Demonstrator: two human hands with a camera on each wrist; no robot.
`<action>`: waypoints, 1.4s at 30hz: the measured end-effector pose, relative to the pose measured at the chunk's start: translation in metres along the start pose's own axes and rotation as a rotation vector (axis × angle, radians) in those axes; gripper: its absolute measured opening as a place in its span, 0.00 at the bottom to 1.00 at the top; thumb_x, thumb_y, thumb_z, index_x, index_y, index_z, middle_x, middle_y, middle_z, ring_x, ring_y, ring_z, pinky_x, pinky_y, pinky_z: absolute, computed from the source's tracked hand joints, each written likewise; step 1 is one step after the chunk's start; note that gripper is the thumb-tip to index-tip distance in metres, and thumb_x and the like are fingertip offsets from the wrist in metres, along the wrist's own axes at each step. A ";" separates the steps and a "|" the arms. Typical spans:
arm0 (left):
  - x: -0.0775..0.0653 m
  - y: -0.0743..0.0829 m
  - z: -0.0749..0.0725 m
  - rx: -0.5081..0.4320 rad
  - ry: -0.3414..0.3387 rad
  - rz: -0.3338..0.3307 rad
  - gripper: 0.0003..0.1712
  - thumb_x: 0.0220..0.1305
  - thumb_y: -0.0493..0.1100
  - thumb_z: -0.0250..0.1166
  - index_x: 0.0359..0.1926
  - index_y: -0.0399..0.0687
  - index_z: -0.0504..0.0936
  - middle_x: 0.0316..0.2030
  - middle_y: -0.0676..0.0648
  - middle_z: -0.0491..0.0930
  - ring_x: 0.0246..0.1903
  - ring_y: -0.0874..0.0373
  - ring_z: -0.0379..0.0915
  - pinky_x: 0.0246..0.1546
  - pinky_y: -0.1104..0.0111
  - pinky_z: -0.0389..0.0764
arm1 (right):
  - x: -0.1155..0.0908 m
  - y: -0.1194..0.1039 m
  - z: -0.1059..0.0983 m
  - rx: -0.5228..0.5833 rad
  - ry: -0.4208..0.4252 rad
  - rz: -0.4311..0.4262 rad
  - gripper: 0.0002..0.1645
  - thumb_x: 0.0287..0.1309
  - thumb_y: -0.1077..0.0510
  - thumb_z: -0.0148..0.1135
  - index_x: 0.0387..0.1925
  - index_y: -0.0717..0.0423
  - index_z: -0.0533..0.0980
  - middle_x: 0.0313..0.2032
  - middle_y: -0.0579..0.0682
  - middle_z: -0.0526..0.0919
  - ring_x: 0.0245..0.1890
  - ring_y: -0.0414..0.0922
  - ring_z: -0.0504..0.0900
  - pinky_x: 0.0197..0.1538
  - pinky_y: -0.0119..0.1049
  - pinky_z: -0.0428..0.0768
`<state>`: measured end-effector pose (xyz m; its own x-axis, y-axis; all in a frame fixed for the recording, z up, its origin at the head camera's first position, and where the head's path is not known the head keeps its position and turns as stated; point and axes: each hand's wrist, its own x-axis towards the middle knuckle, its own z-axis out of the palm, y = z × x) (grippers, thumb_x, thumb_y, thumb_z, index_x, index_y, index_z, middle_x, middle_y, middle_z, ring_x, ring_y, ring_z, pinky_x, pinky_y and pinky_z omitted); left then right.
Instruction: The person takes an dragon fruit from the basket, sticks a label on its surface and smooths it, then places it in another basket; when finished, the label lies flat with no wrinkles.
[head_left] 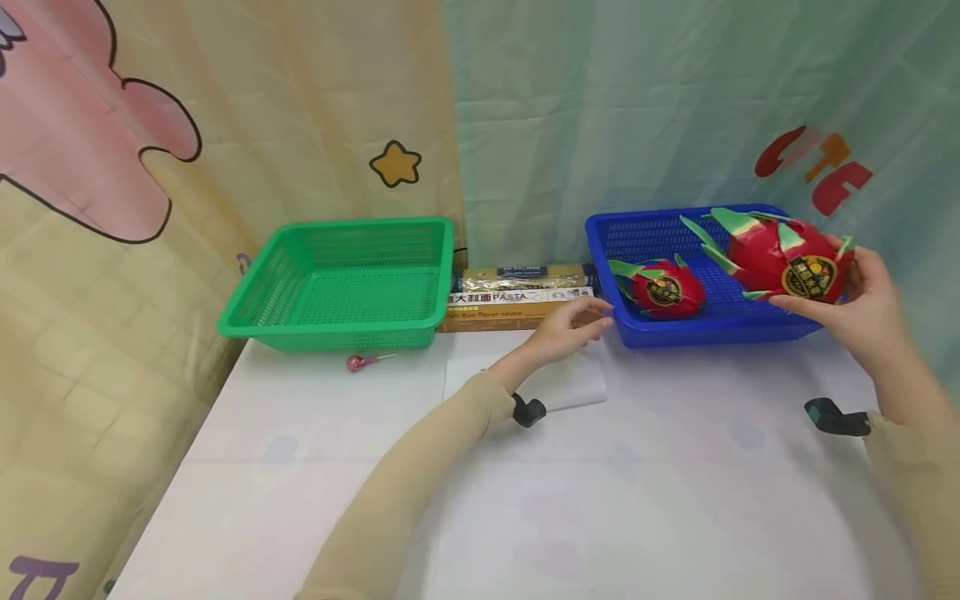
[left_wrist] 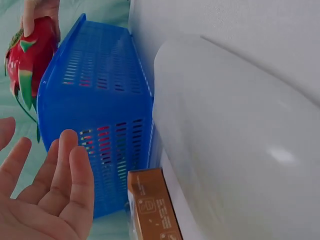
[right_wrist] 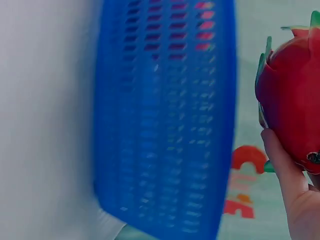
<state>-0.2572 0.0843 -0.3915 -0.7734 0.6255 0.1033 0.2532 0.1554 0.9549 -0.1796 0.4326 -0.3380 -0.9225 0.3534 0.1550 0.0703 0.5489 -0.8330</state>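
Observation:
My right hand (head_left: 870, 292) grips a red dragon fruit (head_left: 787, 250) with green scales and a dark round label, holding it up over the right side of the blue basket (head_left: 727, 333). The same dragon fruit (right_wrist: 292, 95) fills the right edge of the right wrist view, thumb along its side. A second dragon fruit (head_left: 667, 292) with a like label lies inside the basket at the left. My left hand (head_left: 566, 329) reaches toward the basket's left wall with loosely bent fingers and nothing between them; in the left wrist view its fingers (left_wrist: 65, 165) overlap the basket wall.
An empty green basket (head_left: 345, 340) stands at the back left, with a small pink lollipop (head_left: 356, 363) in front. Between the baskets lie a pasta box (head_left: 487, 312) and a gold packet (head_left: 525, 275). A white sheet-like item (head_left: 577, 387) lies under my left forearm. A curtain (head_left: 525, 133) hangs behind.

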 end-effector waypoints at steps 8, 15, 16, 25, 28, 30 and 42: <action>0.010 -0.003 0.020 0.109 0.106 0.009 0.15 0.64 0.46 0.61 0.50 0.49 0.80 0.44 0.53 0.79 0.34 0.66 0.74 0.35 0.75 0.75 | 0.029 0.020 0.006 -0.154 -0.073 0.058 0.57 0.52 0.37 0.63 0.73 0.49 0.42 0.69 0.65 0.48 0.68 0.62 0.47 0.60 0.63 0.58; 0.014 -0.005 0.024 0.059 0.162 -0.015 0.13 0.62 0.46 0.64 0.46 0.48 0.83 0.34 0.48 0.82 0.30 0.65 0.75 0.30 0.75 0.75 | 0.047 0.030 0.011 -0.258 -0.164 -0.008 0.61 0.52 0.38 0.64 0.70 0.64 0.40 0.63 0.74 0.52 0.63 0.71 0.50 0.54 0.69 0.61; 0.014 -0.006 0.024 0.057 0.166 -0.021 0.13 0.62 0.46 0.65 0.46 0.49 0.83 0.34 0.48 0.82 0.30 0.65 0.75 0.30 0.75 0.75 | 0.050 0.030 0.012 -0.268 -0.183 -0.020 0.62 0.51 0.39 0.65 0.70 0.65 0.40 0.62 0.75 0.52 0.62 0.71 0.51 0.54 0.69 0.61; 0.015 -0.007 0.025 0.056 0.183 -0.016 0.13 0.62 0.46 0.65 0.46 0.48 0.83 0.34 0.47 0.82 0.29 0.64 0.75 0.30 0.75 0.75 | 0.067 0.034 0.016 -0.388 -0.287 -0.065 0.62 0.50 0.39 0.67 0.67 0.71 0.43 0.59 0.76 0.54 0.56 0.71 0.55 0.54 0.70 0.59; 0.014 -0.007 0.025 0.048 0.186 -0.020 0.12 0.61 0.46 0.65 0.45 0.49 0.83 0.33 0.48 0.82 0.29 0.64 0.74 0.30 0.75 0.75 | 0.069 0.036 0.016 -0.401 -0.321 -0.052 0.63 0.50 0.38 0.66 0.67 0.72 0.41 0.58 0.76 0.53 0.56 0.71 0.54 0.54 0.70 0.59; 0.013 -0.007 0.025 0.042 0.190 -0.021 0.12 0.61 0.46 0.65 0.45 0.49 0.83 0.32 0.50 0.81 0.29 0.65 0.74 0.30 0.75 0.75 | 0.069 0.037 0.017 -0.391 -0.337 -0.041 0.63 0.50 0.38 0.66 0.65 0.72 0.41 0.57 0.77 0.53 0.55 0.72 0.55 0.54 0.70 0.59; 0.012 -0.008 0.024 0.026 0.157 -0.001 0.14 0.63 0.42 0.63 0.49 0.47 0.82 0.32 0.48 0.82 0.29 0.60 0.76 0.29 0.75 0.74 | 0.074 0.031 0.013 -0.405 -0.495 0.031 0.64 0.52 0.51 0.68 0.65 0.76 0.31 0.55 0.81 0.47 0.54 0.76 0.51 0.54 0.71 0.58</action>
<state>-0.2542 0.1085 -0.4047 -0.8542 0.4988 0.1466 0.2657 0.1765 0.9478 -0.2502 0.4662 -0.3593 -0.9769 0.0350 -0.2107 0.1484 0.8210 -0.5514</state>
